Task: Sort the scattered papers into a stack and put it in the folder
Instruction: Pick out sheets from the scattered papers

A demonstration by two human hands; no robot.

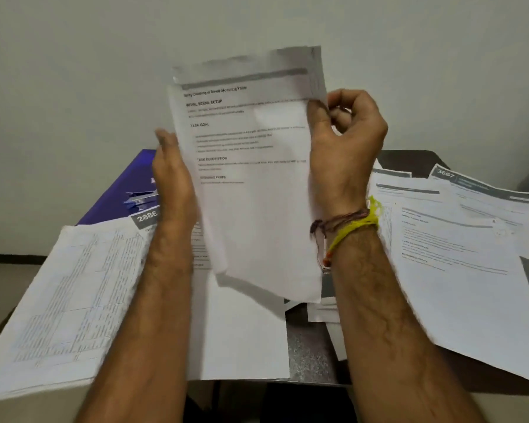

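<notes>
I hold a thin stack of printed papers (251,178) upright in the air above the table. My left hand (173,181) lies along the stack's left edge with straight fingers behind it. My right hand (345,141) pinches the upper right edge between thumb and curled fingers. A blue folder (126,184) lies flat at the back left, partly covered by sheets. Loose papers are scattered below: a sheet with tables (64,300) at the left, a blank sheet (242,337) in the middle, and several printed sheets (458,254) at the right.
The dark table (309,352) shows between the papers and at its back right corner (409,160). A plain pale wall (74,87) rises behind the table. Some sheets hang over the table's front and left edges.
</notes>
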